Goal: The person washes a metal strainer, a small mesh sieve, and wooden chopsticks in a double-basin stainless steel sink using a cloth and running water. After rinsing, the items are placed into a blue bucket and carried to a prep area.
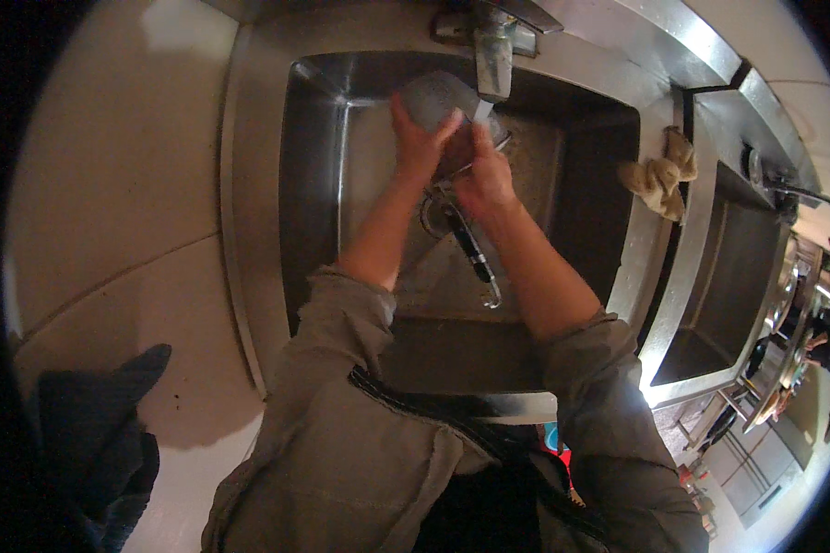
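Over the steel sink basin (366,159), a mesh strainer (437,100) is held beneath the faucet spout (494,69). A pale stream of water shows just below the spout. My left hand (415,142) clasps the rounded grey mesh bowl from its left side. On the other side, my right hand (487,173) grips the strainer near its rim, and its fingers are partly blurred. The black handle (467,238) points down toward me and ends in a metal hook. Behind the handle, the round drain (434,214) is partly hidden.
A crumpled beige cloth (660,176) lies on the sink's right ledge. A second steel sink (726,276) with its own faucet stands further right. Dark fabric (97,428) appears at lower left. In the far right background, a person (826,345) is beside a table with items.
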A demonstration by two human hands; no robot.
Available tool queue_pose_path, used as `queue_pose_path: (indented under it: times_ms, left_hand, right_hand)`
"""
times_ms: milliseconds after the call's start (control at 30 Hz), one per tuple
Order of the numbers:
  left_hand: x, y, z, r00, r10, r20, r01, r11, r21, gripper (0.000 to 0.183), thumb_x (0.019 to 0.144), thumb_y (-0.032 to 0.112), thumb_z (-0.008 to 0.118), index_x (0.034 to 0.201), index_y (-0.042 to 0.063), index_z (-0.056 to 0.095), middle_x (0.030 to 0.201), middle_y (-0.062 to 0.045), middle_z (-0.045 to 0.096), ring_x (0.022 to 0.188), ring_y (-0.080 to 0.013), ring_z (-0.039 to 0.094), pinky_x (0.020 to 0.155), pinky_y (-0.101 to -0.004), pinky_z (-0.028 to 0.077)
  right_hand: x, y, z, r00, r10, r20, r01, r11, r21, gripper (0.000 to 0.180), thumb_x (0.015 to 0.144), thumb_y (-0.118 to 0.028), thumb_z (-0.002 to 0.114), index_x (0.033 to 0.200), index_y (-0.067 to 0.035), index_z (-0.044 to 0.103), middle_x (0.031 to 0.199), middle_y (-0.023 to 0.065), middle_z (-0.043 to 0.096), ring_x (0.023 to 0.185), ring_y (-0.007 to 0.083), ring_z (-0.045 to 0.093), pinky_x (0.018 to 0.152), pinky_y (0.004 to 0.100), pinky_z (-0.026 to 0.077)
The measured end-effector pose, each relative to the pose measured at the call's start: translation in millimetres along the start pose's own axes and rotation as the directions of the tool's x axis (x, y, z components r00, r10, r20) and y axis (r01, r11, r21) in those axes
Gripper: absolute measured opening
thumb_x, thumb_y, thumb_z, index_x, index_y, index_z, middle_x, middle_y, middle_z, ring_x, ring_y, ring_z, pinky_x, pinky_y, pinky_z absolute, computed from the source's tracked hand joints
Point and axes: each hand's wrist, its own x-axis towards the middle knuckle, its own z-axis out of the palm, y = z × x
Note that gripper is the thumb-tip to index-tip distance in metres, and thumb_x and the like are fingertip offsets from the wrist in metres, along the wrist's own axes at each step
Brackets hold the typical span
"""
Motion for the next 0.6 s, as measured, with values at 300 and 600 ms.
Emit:
queue_pose_path:
  times_ms: [300, 600]
  left_hand:
    - [-14, -16, -31, 0.955, -0.236, 0.178, 0.286, 0.592, -0.753, 0.059, 0.09, 0.052, 0.037, 0.128, 0.007, 0.037, 0.126, -0.011, 0.047, 0.11, -0.0257, 0.047, 0.09, -0.039, 0.038]
    - [-18, -38, -36, 0.878, -0.164, 0.449, 0.478, 0.302, -0.825, 0.04, 0.09, 0.031, 0.041, 0.119, 0.004, 0.048, 0.121, -0.011, 0.051, 0.114, -0.0257, 0.047, 0.095, -0.0425, 0.039]
  right_hand:
    - [42, 0, -7, 0.993, -0.003, -0.118, -0.019, 0.983, -0.182, 0.047, 0.091, -0.045, 0.041, 0.103, 0.0, 0.051, 0.092, 0.0118, 0.059, 0.078, 0.0251, 0.057, 0.071, 0.0398, 0.048]
    - [45, -9, -26, 0.981, 0.114, -0.158, -0.13, 0.987, -0.098, 0.046, 0.086, -0.038, 0.051, 0.111, 0.001, 0.051, 0.103, 0.0122, 0.058, 0.091, 0.0285, 0.058, 0.074, 0.0425, 0.048]
